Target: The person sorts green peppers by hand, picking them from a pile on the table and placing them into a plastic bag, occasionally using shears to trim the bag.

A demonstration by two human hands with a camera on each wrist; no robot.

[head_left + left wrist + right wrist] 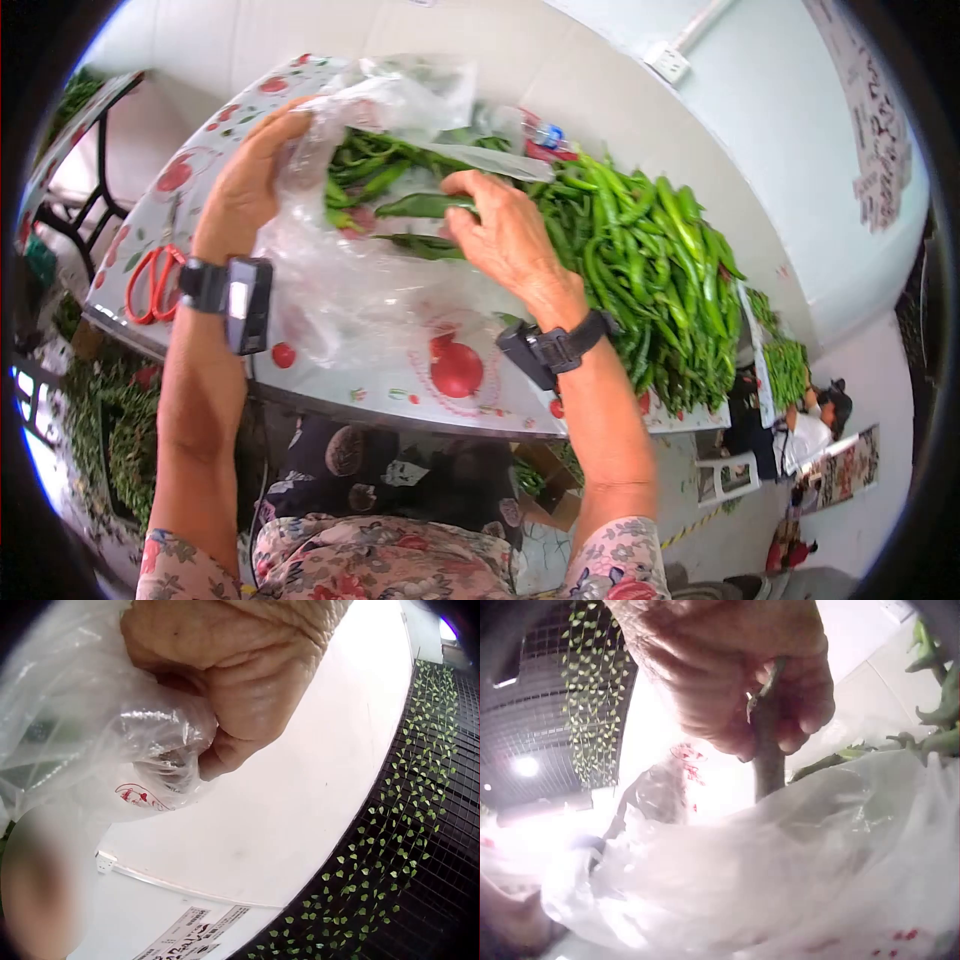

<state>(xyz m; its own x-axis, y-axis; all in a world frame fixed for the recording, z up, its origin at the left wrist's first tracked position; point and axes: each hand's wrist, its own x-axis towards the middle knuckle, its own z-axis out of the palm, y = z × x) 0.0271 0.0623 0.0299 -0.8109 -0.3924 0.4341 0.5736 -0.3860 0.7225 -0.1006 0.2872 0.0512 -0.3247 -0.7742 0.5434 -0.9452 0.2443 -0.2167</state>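
Note:
A clear plastic bag [335, 295] lies open on the table with green chili peppers [372, 165] inside. My left hand [250, 170] grips the bag's rim at its left side; in the left wrist view the thin plastic bunches up against the curled fingers [225, 754]. My right hand [508, 240] pinches one long green chili pepper [420, 205] by its stem end, over the bag's mouth. The right wrist view has that pepper pointing down, its lower end hidden behind the bag wall. To the right of the bag is a large heap of green chili peppers [650, 270].
Red-handled scissors [152, 285] lie at the table's left, near its front edge. A bottle with a blue cap [550, 135] is behind the bag, by the wall. Leafy greens [135, 430] fill the floor at left. Another person [812, 430] is at the far right.

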